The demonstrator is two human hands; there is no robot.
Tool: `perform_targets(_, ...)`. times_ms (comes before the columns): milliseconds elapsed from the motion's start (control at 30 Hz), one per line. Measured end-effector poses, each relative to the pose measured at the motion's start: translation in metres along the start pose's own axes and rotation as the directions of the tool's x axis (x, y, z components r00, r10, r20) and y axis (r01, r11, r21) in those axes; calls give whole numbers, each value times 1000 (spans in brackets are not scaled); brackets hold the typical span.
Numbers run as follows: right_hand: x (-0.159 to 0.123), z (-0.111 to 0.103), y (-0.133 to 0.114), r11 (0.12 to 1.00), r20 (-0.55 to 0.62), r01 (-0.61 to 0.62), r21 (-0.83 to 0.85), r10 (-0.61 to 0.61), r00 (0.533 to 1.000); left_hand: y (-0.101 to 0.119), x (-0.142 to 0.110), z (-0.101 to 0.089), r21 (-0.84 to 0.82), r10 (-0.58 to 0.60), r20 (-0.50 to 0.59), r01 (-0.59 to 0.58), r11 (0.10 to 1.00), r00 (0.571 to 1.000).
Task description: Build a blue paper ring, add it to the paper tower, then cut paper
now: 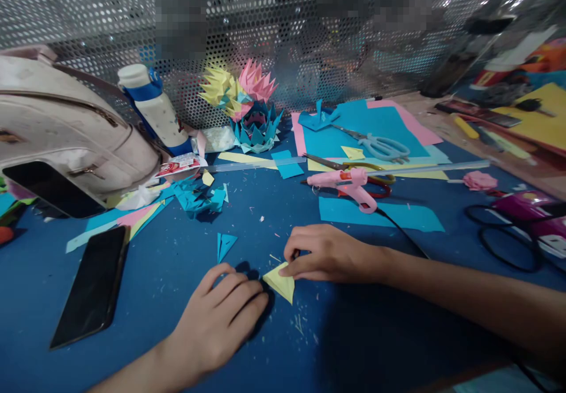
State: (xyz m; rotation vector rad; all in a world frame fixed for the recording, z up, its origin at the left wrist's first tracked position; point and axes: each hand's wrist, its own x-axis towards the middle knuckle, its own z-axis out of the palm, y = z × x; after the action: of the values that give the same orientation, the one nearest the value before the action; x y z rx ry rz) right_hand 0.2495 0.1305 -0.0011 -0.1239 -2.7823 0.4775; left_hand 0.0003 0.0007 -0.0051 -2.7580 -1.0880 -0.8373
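A small piece of yellow paper (281,284), folded into a triangle, lies on the blue table in front of me. My right hand (325,252) has its thumb and fingertips closed on the upper right edge of that paper. To its left, my left hand (227,307) rests palm down with fingers loosely bent and a little apart, holding nothing. Its fingertips are close to the yellow paper. Just beyond my left hand lies a small folded blue paper triangle (225,245). Thin paper scraps are scattered around the yellow piece.
A pink glue gun (342,183) lies beyond my right hand, near blue-handled scissors (384,147). Finished paper flowers (256,124) stand at the back. Left are a phone (92,287), a bottle (152,110) and a backpack (66,121). A black cord (402,233) runs under my right forearm.
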Motion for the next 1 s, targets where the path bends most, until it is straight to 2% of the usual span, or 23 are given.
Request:
perform_targets(133,0,0,0,1000,9,0,-12,0,1000,-1,1,-1,-5,-35,-2,35,999,999)
perform_targets(400,1,1,1,1000,12,4,2,-4,1000,-5,4,-1,-10,85,33,-85,996,996)
perform_targets(667,6,0,-1,986,2,-28,167,28,1000,0,8,2,-13,77,138,-76,997,987)
perform_targets(900,8,4,-1,976,23,-77,206,74,997,5,9,0,51,63,153,-72,996,986)
perform_targets(1000,8,5,1,974,32,-81,213,75,997,5,6,1,63,67,208,-82,995,976)
